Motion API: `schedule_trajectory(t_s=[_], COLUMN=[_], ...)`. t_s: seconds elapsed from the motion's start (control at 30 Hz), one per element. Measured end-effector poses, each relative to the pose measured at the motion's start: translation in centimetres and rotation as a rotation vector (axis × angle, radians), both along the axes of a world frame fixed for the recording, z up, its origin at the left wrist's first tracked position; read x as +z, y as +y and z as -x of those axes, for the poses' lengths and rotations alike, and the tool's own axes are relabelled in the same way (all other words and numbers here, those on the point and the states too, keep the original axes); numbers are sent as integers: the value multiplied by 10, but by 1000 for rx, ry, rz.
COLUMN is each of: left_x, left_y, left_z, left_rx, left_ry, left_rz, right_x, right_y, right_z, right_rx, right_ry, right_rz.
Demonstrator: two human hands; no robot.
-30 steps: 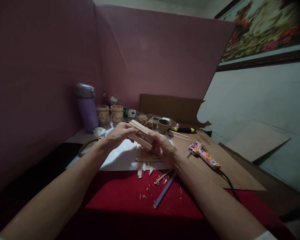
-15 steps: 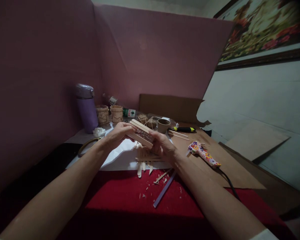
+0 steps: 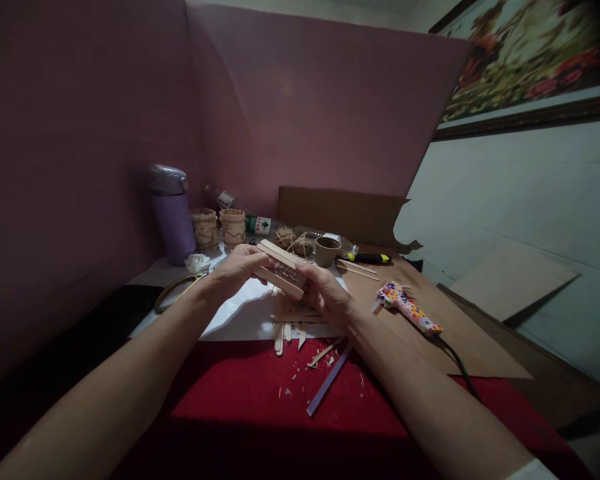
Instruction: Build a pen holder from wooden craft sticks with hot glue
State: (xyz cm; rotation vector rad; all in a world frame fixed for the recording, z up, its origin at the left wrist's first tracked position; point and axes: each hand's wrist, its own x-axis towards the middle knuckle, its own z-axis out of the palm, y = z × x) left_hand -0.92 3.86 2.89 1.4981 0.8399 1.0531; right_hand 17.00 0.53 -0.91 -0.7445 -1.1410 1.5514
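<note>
Wooden strips with a clear section between them make up the frame (image 3: 281, 253), which is held tilted above the paper (image 3: 240, 310), over the middle of the desk (image 3: 215, 380). Its left end is pinched by the left hand (image 3: 240, 267), and its right end is grasped by the right hand (image 3: 325, 288). Beneath, loose sticks (image 3: 279, 339) are scattered across the paper's near edge. Nearer the desk's front edge, a purple strip (image 3: 327, 383) is laid on red cloth (image 3: 250, 393). Toward the right edge, the glue gun (image 3: 410, 309) is rested on cardboard (image 3: 465, 340). Near the far edge, the cup (image 3: 328, 253) is placed beside a black-and-yellow tool (image 3: 373, 259); by the far left corner, two jars (image 3: 233, 229) are set near the flask (image 3: 173, 223).
</note>
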Motion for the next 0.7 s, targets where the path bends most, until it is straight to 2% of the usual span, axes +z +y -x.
schedule_trajectory(t_s=[0.3,0.7], left_x=[-3,-6], left_y=[1,3], left_z=[3,0], left_rx=[-37,9], left_ry=[-63,-33], left_rz=[-1,-11], right_x=[11,7], right_y=[-8,-7], right_z=[3,2], right_rx=[-6,-4], right_ry=[-6,-14], right_rz=[25,44])
